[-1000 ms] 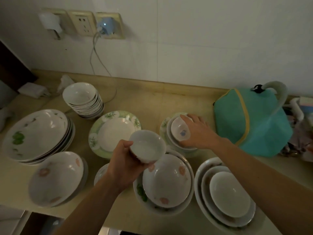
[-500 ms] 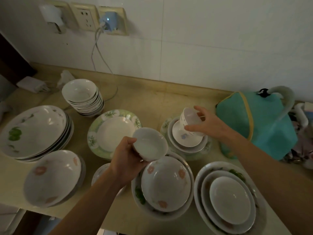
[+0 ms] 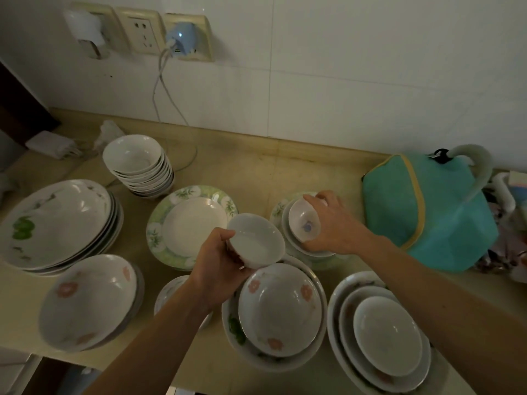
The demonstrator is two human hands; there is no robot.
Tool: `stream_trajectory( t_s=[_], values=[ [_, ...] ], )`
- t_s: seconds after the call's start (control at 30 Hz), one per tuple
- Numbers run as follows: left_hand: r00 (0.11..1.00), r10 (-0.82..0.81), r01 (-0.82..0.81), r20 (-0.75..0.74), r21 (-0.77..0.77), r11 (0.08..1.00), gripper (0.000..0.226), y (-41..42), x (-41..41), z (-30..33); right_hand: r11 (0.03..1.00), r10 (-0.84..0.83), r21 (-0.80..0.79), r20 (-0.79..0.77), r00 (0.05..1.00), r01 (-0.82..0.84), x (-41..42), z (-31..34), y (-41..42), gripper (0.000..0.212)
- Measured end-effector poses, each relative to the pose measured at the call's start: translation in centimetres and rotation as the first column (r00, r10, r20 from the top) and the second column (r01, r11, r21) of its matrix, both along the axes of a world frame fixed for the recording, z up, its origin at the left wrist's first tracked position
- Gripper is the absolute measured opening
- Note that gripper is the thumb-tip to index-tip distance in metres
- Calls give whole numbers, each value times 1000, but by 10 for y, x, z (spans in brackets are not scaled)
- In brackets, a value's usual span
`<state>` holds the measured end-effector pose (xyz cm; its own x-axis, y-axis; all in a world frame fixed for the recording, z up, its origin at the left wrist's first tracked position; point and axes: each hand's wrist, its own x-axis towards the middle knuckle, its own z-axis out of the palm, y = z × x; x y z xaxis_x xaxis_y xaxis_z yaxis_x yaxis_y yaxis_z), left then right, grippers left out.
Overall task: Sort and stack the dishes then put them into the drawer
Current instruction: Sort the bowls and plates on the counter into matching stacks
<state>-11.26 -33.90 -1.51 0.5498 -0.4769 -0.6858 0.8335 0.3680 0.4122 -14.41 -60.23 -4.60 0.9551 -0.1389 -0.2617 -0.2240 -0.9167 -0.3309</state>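
My left hand (image 3: 217, 262) holds a plain white bowl (image 3: 256, 240) in the air over the middle of the counter. Tilted toward me, a small bowl with a blue flower (image 3: 304, 224) is gripped by my right hand (image 3: 333, 226) just above a small stack of plates (image 3: 291, 246). Below them, a pink-flowered bowl (image 3: 279, 307) is nested in a larger dish. Further dishes stand around: a stack of white bowls (image 3: 137, 163), a green-rimmed plate (image 3: 191, 223), a pile of large plates (image 3: 54, 220), a flowered bowl (image 3: 88, 300) and three nested bowls (image 3: 382, 332).
A teal covered kettle (image 3: 427, 209) stands at the right against clutter. Wall sockets with plugs (image 3: 179, 38) and a hanging cable sit above the counter's back edge. A white adapter (image 3: 51, 143) lies at the far left. The counter's front edge (image 3: 119, 366) runs below the dishes.
My right hand has brought the small blue-flowered bowl back down over the small plate stack, tilted toward me. The white bowl in my left hand has stayed in place.
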Motion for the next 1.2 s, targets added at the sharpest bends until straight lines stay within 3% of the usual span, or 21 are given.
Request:
stream_trajectory(
  t_s=[0.17,0.33,0.5,0.63,0.73,0.83,0.93,1.1,1.2],
  values=[
    [1000,26,-26,3,4,1000,72,5,1,-5,998,14,-59,-17,1000,-15,0,-6,-1,107],
    [999,43,-43,0,-15,999,58,10,1,-11,991,32,-130,-66,997,-41,3,-6,1,108],
    [999,24,-24,30,-11,1000,69,10,-1,-14,996,-21,-93,-107,994,11,9,-2,2,113],
    [999,39,-37,31,-42,998,62,10,2,-14,988,-139,59,-62,988,142,7,14,3,109],
    [998,51,-48,47,-67,997,64,9,5,-17,934,-234,279,6,972,223,2,41,5,109],
    [998,19,-15,54,-67,998,70,4,3,-15,834,-242,519,40,970,187,-6,72,14,106],
    [997,-28,32,78,-51,998,64,-6,1,-10,802,-157,593,87,984,75,-15,94,35,106],
    [975,-126,139,181,-63,988,51,-16,-2,-5,928,-9,369,155,988,-49,-23,100,67,113],
    [954,-178,215,240,-137,967,38,-16,-5,1,954,19,290,179,984,-71,-28,96,76,115]
  ],
)
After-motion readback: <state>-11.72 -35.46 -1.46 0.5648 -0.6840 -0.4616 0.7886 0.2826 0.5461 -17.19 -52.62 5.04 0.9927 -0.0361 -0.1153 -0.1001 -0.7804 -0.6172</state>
